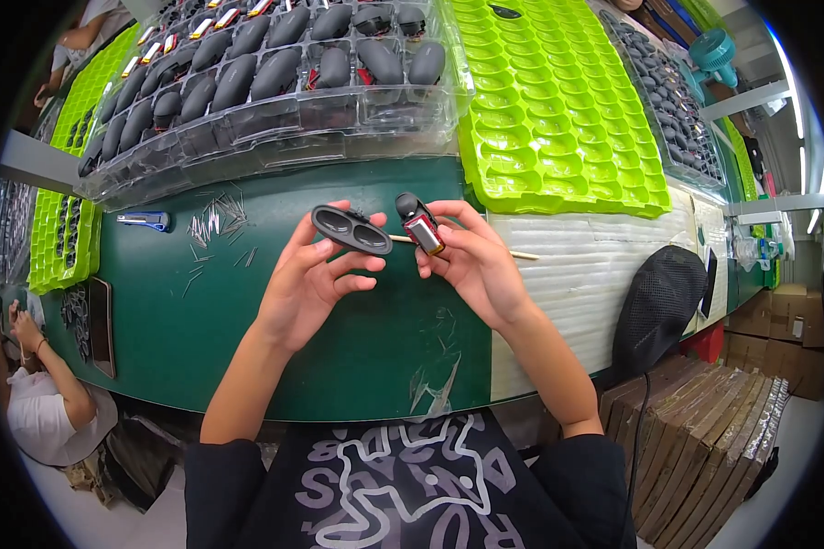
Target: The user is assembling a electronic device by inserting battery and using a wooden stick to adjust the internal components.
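Above the green table, my left hand [300,282] is closed on a black oval earbud case piece [352,230] with two hollow wells facing up. Close beside it, my right hand [485,270] grips a small black rounded part with a silver-and-red battery [424,234] attached. A thin pale wooden stick [525,255] runs behind the right fingers, its tip reaching toward the case piece. Whether the battery part is joined to the case piece by a wire cannot be made out.
Clear plastic trays [275,128] of dark rounded case parts stand at the back left. A bright green moulded tray [563,110] lies beyond white foam sheeting [568,284]. A blue utility knife [144,220], thin metal pins [215,221], a phone [102,328] and a black mesh cover [661,306] lie around.
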The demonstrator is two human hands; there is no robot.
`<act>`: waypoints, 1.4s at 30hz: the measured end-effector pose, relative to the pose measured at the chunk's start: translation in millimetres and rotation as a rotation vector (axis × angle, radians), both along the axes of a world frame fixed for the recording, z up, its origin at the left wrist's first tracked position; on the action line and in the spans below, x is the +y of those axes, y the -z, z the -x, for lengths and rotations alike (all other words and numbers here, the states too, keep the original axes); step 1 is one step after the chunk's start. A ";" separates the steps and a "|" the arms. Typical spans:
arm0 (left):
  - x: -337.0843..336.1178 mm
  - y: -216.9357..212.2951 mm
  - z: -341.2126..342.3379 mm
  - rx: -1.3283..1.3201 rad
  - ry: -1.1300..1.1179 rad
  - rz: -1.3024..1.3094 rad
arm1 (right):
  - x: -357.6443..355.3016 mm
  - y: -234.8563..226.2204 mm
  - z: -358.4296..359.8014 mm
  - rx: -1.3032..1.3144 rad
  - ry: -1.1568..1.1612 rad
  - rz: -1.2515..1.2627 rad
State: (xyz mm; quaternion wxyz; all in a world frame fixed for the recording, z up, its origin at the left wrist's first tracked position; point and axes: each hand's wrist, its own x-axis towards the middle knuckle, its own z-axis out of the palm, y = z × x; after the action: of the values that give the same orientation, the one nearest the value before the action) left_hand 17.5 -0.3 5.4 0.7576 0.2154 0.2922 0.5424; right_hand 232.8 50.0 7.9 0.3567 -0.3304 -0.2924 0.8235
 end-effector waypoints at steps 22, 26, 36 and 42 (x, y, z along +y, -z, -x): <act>1.1 5.8 -3.9 0.014 0.130 0.086 | -1.9 3.0 3.1 0.119 -0.028 0.057; 2.0 1.7 -6.9 0.043 0.131 0.101 | -4.3 7.6 6.3 0.002 -0.036 -0.033; 1.4 -4.5 -10.7 0.180 0.083 0.108 | -10.0 -3.8 9.0 -0.228 0.014 -0.170; 0.9 -3.0 -13.7 0.202 0.037 0.073 | -12.2 2.2 8.8 -0.246 0.026 -0.238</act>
State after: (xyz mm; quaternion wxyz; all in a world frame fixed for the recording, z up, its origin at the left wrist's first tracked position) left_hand 31.2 0.6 8.3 0.7418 0.2465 0.3825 0.4927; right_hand 224.0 37.8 5.7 0.3653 -0.3880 -0.4248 0.7318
